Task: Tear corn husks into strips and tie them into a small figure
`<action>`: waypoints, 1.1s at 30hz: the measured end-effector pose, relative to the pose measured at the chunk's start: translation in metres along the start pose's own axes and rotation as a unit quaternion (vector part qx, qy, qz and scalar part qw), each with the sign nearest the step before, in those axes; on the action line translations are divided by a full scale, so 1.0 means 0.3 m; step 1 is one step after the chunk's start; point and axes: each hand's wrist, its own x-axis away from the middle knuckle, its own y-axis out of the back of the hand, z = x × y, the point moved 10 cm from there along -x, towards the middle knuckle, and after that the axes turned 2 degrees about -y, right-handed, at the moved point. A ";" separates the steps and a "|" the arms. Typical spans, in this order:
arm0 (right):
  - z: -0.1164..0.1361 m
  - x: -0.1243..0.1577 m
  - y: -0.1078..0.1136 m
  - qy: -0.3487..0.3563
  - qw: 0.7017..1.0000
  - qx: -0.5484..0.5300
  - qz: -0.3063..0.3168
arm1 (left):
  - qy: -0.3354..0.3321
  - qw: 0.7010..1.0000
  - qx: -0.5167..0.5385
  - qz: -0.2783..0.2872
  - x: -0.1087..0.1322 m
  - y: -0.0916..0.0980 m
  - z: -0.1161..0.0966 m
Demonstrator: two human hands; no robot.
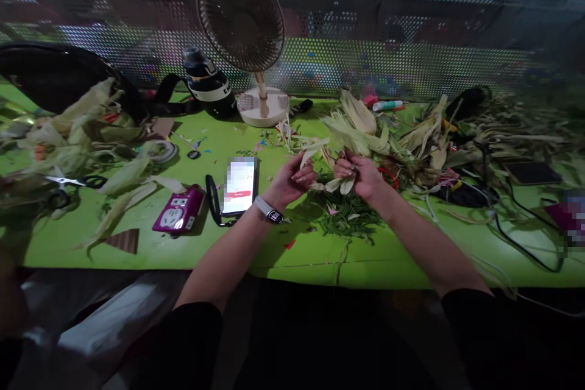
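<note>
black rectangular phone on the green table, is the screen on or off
On: the black rectangular phone shows a bright white screen with a red bar.

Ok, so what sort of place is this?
Probably a craft workspace, maybe a workshop or classroom, though the room itself is hard to make out. What look like corn husks and small coloured scraps litter the green table, and open scissors lie at the left.

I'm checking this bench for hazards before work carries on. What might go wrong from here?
The pale husk strip in the left hand looks thin, so it may tear if pulled hard.
The phone lies close beside the left forearm, which could nudge it.
The scissors lie open near loose husks; a hand reaching there might get nicked.
</note>
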 end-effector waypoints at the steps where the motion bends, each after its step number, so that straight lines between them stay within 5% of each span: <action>1: 0.015 -0.003 0.023 -0.003 1.000 0.000 -0.009 | 0.027 1.000 0.002 -0.003 0.001 0.002 0.005; 5: 0.088 -0.017 0.114 -0.018 0.998 -0.056 -0.031 | -0.005 0.996 0.042 -0.079 0.001 0.084 -0.095; 9: 0.173 -0.013 0.165 0.003 0.995 -0.097 -0.038 | -0.251 0.939 0.185 -0.147 0.067 0.213 -0.332; 11: 0.201 -0.004 0.189 0.034 0.988 -0.131 -0.070 | -0.307 0.915 0.207 -0.163 0.092 0.250 -0.384; 15: 0.116 0.001 0.178 -0.023 0.992 0.013 -0.123 | -0.247 0.935 0.167 -0.190 0.034 0.242 -0.301; 19: 0.008 -0.014 0.131 -0.074 0.957 0.269 -0.081 | -0.226 0.951 0.044 -0.207 -0.017 0.202 -0.192; 23: 0.110 0.006 0.089 0.116 0.890 0.430 -0.098 | -0.226 0.949 0.019 -0.221 0.004 0.175 -0.134; 26: 0.160 0.061 0.000 0.250 0.865 0.427 -0.078 | -0.207 0.959 0.025 -0.192 0.033 0.111 -0.096; 29: 0.075 0.059 -0.110 0.214 0.879 0.425 0.026 | -0.190 0.968 0.010 -0.164 0.056 0.044 -0.056; 33: 0.054 0.054 -0.134 0.209 0.899 0.384 0.023 | -0.177 0.975 -0.020 -0.130 0.051 0.016 -0.030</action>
